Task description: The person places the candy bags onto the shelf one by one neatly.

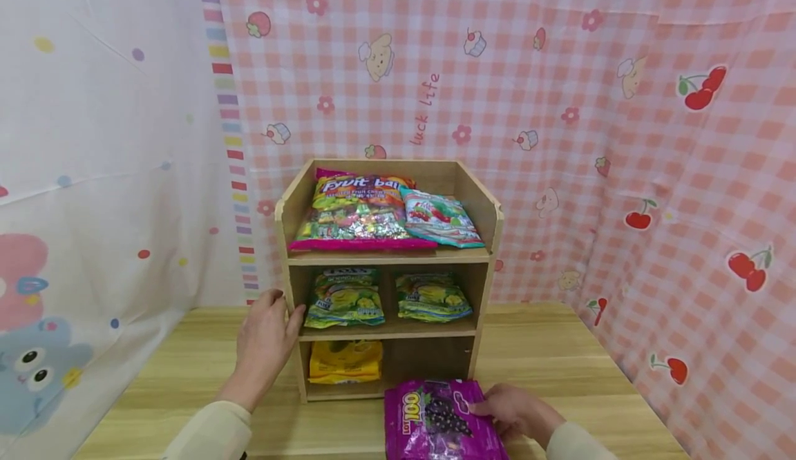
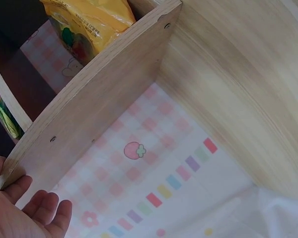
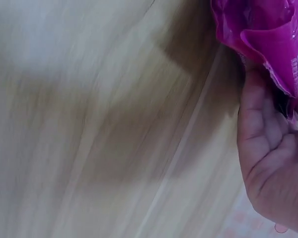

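A small wooden shelf (image 1: 388, 260) with three levels stands on the table. My left hand (image 1: 266, 339) holds the edge of its left side panel (image 2: 89, 99), thumb on the inner side and fingers along the outside. My right hand (image 1: 516, 411) grips a purple candy bag (image 1: 429, 422) with a dark grape picture by its right edge, thumb on top and fingers underneath. The bag is in front of the bottom level's right half. In the right wrist view, the fingers (image 3: 260, 119) lie under the magenta wrapper (image 3: 268, 39).
On the top level lie a large fruit candy bag (image 1: 361, 211) and a smaller light-blue bag (image 1: 441, 218). Two green bags, left (image 1: 347, 299) and right (image 1: 432, 298), occupy the middle level. A yellow bag (image 1: 345, 361) sits at bottom left. Patterned cloth (image 1: 528, 87) hangs behind.
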`<state>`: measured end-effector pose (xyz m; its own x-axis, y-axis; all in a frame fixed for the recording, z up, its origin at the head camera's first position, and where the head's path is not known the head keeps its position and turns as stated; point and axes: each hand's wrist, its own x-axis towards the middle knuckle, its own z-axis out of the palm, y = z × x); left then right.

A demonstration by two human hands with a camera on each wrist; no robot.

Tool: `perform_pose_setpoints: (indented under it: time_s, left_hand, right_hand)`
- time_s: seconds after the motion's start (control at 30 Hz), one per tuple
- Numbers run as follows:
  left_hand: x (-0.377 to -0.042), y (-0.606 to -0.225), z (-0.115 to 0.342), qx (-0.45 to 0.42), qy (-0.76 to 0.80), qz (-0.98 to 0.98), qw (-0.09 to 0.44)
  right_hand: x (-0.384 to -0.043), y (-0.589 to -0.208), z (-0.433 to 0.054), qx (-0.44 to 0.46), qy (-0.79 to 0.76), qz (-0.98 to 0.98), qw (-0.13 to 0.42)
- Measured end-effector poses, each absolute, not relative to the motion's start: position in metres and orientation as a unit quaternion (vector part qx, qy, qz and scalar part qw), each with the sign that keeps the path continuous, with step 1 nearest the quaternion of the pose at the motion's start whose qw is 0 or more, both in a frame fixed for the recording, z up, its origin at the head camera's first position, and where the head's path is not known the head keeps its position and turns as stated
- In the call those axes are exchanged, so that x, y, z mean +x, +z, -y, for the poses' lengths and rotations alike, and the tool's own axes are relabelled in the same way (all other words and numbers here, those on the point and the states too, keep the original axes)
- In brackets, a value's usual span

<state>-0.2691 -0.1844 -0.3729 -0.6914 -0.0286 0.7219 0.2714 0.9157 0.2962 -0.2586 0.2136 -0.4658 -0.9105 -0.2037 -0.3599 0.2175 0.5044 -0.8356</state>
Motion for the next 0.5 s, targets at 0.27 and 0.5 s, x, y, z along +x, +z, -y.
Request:
perform_pose_setpoints:
  time_s: [0.27, 0.5]
  left_hand:
    - [-0.268, -0.374, 0.184, -0.072, -0.194, 0.895, 0.394]
    - [-0.269, -0.373, 0.184, -0.071, -0.194, 0.897, 0.39]
  right_hand:
    - [-0.246, -0.46, -0.209, -0.026, -0.569, -0.794, 0.211]
    - [-0.23, -0.454, -0.204, -0.032, -0.608, -0.768, 0.199]
